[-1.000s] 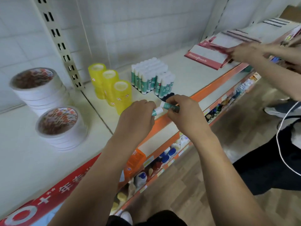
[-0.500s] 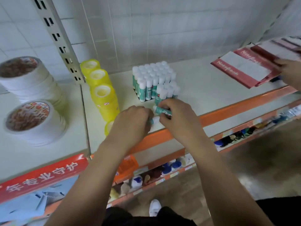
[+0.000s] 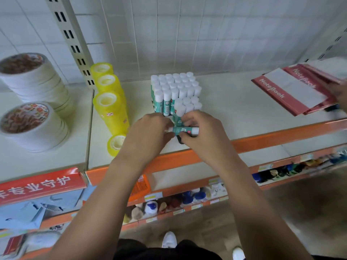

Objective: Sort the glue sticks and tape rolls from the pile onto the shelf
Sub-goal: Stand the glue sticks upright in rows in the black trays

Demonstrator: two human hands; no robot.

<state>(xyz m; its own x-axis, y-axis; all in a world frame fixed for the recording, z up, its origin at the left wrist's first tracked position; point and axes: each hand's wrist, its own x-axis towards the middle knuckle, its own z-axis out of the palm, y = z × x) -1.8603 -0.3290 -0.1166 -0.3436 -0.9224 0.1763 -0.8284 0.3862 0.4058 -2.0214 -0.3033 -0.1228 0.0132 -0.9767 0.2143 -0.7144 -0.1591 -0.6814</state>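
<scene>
A teal glue stick [image 3: 183,130] lies crosswise between the two hands, just above the front part of the shelf [image 3: 234,109]. The right hand [image 3: 202,134] pinches its body between thumb and curled fingers, and the left hand [image 3: 150,132] closes its fingertips on the stick's left end. The stick sits just in front of the block of upright glue sticks [image 3: 174,87], whose nearest row is partly hidden by the right hand's fingers.

A second ago the hands were out over the shelf's orange front edge; they have since moved in against the block, with the same grip.

The held stick has a teal label with a small red mark and a white right end. Yellow tape rolls [image 3: 110,107] stand stacked left of the block.
</scene>
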